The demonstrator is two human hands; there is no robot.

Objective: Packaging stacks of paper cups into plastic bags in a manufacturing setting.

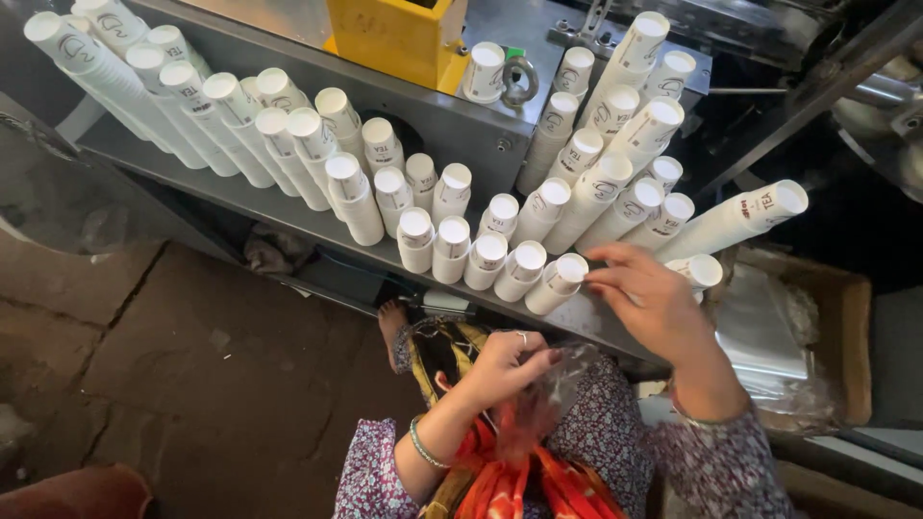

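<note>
From the head view we look down on our two hands in front of a grey metal shelf (240, 197) crowded with stacks of white paper cups (351, 197) lying on their sides, bases towards us.

Our right hand (654, 303) reaches up to the near edge of the shelf. Its fingers (611, 258) are spread and loosely curled, gripping nothing. The fingertips lie just beside the base of the nearest cup stack (558, 282), close to touching it; we cannot tell whether they do touch. Another short stack (700, 271) shows just past the knuckles, partly hidden by the hand, and a long stack (735, 219) slants away above it.

Our left hand (505, 365) sits lower, over our lap, with a ring on one finger and a bangle (423, 444) at the wrist. Its fingers are curled in and pinch a crumpled clear plastic bag (567, 375); the bag sticks out to the right of the fingertips and hangs between the two hands, below the shelf edge.

Behind the cups stands a yellow box (394, 34) on the machine. A heap of clear bags (760, 332) lies in a carton to the right. A stone floor (173, 356) lies to the left
</note>
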